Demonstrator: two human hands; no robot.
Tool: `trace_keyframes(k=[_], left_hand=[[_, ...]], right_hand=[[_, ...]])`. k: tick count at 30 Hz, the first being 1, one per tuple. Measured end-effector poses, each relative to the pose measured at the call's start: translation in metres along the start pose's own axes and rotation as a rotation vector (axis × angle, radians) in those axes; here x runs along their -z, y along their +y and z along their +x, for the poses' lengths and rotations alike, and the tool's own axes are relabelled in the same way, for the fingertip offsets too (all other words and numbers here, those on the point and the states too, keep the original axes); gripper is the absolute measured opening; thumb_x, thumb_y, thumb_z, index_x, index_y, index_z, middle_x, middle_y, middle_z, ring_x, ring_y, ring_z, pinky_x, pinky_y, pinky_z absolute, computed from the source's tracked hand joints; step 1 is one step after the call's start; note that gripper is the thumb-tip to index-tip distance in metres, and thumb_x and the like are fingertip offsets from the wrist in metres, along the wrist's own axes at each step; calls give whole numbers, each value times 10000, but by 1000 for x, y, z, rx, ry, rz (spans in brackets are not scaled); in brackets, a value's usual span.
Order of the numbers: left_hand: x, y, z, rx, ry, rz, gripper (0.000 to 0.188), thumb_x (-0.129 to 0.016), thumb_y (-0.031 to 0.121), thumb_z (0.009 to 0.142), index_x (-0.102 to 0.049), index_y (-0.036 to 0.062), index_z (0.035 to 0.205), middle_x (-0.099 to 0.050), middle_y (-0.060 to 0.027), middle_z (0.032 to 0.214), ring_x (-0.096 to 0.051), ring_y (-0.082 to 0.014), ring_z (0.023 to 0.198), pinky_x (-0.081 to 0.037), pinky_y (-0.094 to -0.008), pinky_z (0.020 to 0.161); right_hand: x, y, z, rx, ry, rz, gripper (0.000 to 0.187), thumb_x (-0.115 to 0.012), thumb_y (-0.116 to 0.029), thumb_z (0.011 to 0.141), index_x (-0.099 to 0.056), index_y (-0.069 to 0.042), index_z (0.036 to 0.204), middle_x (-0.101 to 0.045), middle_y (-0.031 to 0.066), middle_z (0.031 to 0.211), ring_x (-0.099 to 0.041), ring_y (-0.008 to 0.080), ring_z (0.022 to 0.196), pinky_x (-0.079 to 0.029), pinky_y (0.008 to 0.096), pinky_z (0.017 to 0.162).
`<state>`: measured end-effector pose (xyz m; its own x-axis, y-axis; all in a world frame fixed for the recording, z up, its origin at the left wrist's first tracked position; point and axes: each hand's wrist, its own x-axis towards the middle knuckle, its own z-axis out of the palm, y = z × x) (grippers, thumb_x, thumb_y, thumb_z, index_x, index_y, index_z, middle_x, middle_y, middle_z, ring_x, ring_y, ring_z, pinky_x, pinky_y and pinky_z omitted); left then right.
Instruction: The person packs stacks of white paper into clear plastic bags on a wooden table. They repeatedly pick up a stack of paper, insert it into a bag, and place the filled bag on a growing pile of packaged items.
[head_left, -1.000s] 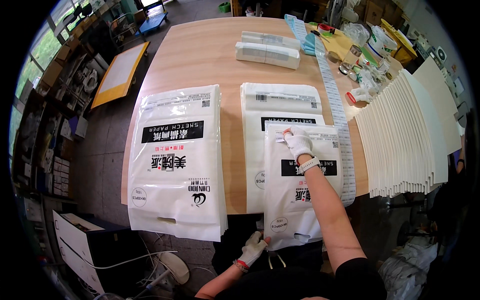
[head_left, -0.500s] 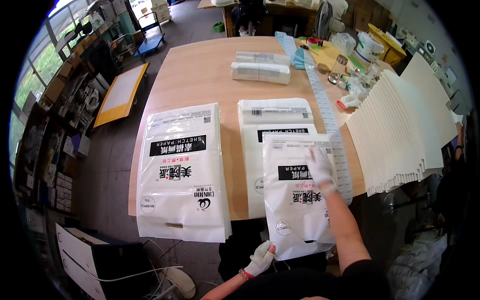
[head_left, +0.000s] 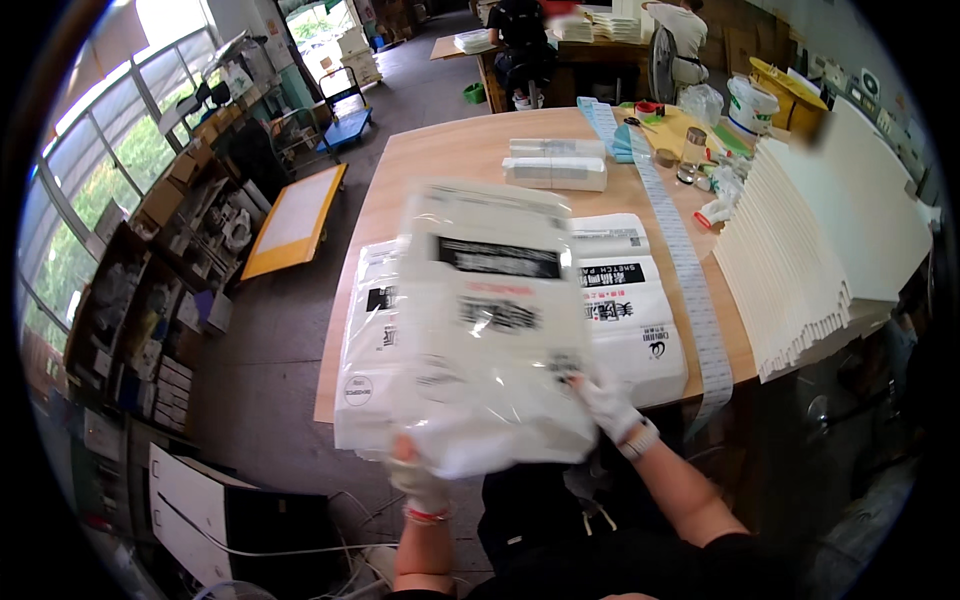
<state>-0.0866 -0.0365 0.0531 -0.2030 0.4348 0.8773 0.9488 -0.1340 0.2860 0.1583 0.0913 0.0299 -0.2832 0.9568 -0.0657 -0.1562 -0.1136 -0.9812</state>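
Observation:
A white paper pack in a glossy, printed plastic bag is held up over the table, slightly blurred by motion. My left hand, in a white glove, closes on its lower left corner. On the pack's lower right edge grips my right hand, gloved too, with a bare thumb showing. Behind and below lie two piles of similar printed packs: the left pile, mostly covered by the held pack, and the right pile, whose left part is hidden.
On the wooden table lie wrapped white bundles and a long label strip. A fanned stack of white sheets stands at the right. Beyond are a glass jar, a white bucket and other people. An orange-edged board is left.
The pack has been lifted off the right pile and carried left, partly over the left pile. My right hand went from lying on its face to gripping its edge. The view has shifted.

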Motion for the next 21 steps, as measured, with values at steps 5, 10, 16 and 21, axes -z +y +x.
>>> trace_keyframes(k=[5, 10, 16, 21], left_hand=[[25, -93, 44, 1289, 267, -1060, 342, -440, 324, 883, -557, 20, 988, -593, -99, 939, -599, -195, 785, -526, -337, 673], [23, -184, -42, 1387, 46, -986, 395, -473, 301, 850, -486, 48, 1153, -541, -95, 1115, -549, -244, 989, -493, -396, 779], [31, -117, -85, 1608, -4, -678, 172, -459, 228, 855, -552, 86, 882, -523, 0, 686, -505, -153, 606, -414, -277, 524], [18, -94, -229, 1182, -573, -276, 250, -449, 237, 857, -563, 53, 980, -567, -96, 886, -541, -185, 763, -457, -304, 647]], right_hand=[[-99, 6, 64, -118, -380, -790, 369, -524, -394, 833, -592, -33, 872, -624, 140, 814, -594, 223, 779, -452, 336, 681], [-101, -22, 48, -103, -314, -945, 498, -494, -527, 793, -593, -52, 905, -631, 185, 884, -591, 347, 866, -444, 406, 753], [66, -64, -9, 555, -173, -923, 138, -554, -213, 800, -602, -85, 820, -630, 101, 764, -613, 261, 720, -479, 335, 653], [225, -238, -84, 799, 769, -1772, 222, -644, -196, 738, -591, -73, 916, -579, 80, 873, -550, 261, 765, -458, 376, 689]])
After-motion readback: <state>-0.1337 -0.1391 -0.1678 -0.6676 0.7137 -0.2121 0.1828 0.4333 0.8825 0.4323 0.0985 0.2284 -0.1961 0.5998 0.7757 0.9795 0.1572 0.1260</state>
